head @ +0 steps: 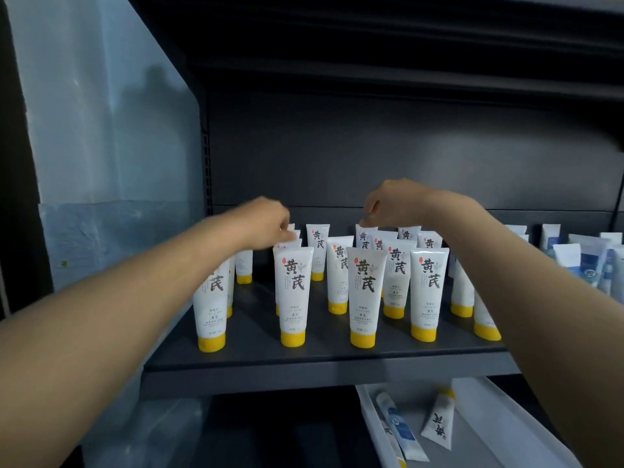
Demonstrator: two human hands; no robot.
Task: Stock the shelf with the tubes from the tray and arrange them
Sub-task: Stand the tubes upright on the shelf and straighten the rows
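Right hand [391, 204] is reaching to the back row, thumb and forefinger pinching the flat top edge of the rear-right tube [364, 238], which is standing cap-down. Left hand [266, 219] is reaching to the back row on the other side, fingers curled down onto the top of the rear-left tube [291, 244]; whether it is actually gripping that tube cannot be told, as the fingertips are hiding the contact. Both forearms are stretching in from the lower corners.

Around the hands, the yellow-capped tubes [363, 292] are standing upright on their caps in loose rows, white bodies with dark lettering facing forward, apart from one another. All are sitting on the dark shelf [256, 332]. At the shelf's right end, blue-and-white tubes [574, 258] are standing close together.

Below the shelf, the white tray [506, 420] is sitting at lower right. Two tubes are lying flat in it: a yellow-capped tray tube [439, 423] and, just beside it, a blue tray tube [400, 430].

A translucent side panel [101, 130] is closing off the left of the unit.
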